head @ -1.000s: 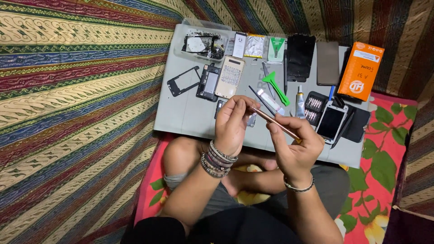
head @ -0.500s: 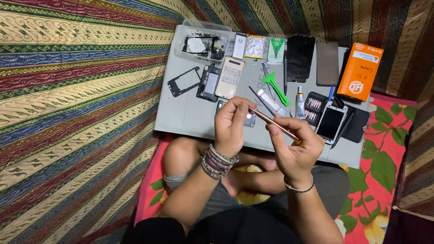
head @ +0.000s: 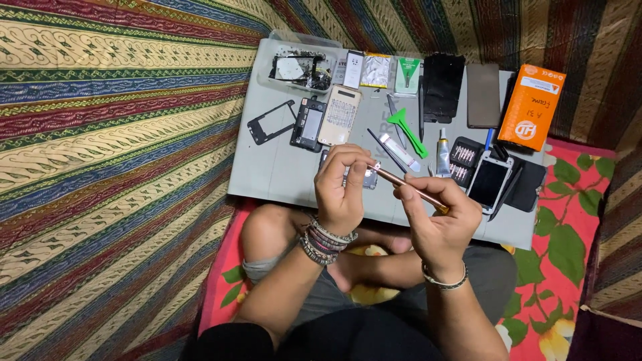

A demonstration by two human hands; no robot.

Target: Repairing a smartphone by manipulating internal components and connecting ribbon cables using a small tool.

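The person sits cross-legged on a flowered red cloth (head: 568,254) with a grey tabletop (head: 274,167) across the knees. The right hand (head: 435,220) grips the rear end of a copper-coloured screwdriver (head: 408,187), fingers closed around its shaft, which slants up and to the left. The left hand (head: 341,187), with bead bracelets at the wrist, is curled narrow, its fingertips pinched at the screwdriver's tip; whether something small sits between them cannot be told. Both hands hover above the near edge of the tabletop, close together, with the tool bridging them.

Just beyond the left hand, partly hidden by it, lies a small dark phone part (head: 368,179). Farther up are a black phone frame (head: 271,122), an opened phone body (head: 309,124) and, touching it, a beige phone back (head: 340,115). At the far left corner stands a clear plastic tray (head: 301,69) of loose parts. Along the far edge lie several flat packets (head: 376,70), a black screen panel (head: 443,87), a brownish phone panel (head: 483,95) and an orange box (head: 531,107). In the middle lie a green plastic pry tool (head: 408,130), thin metal tools (head: 391,107) and a small glue tube (head: 443,144). Right of the right hand, a screwdriver bit set in a black case (head: 461,160) lies beside a smartphone (head: 489,182) with a pale screen. A striped patterned fabric (head: 114,134) surrounds everything.
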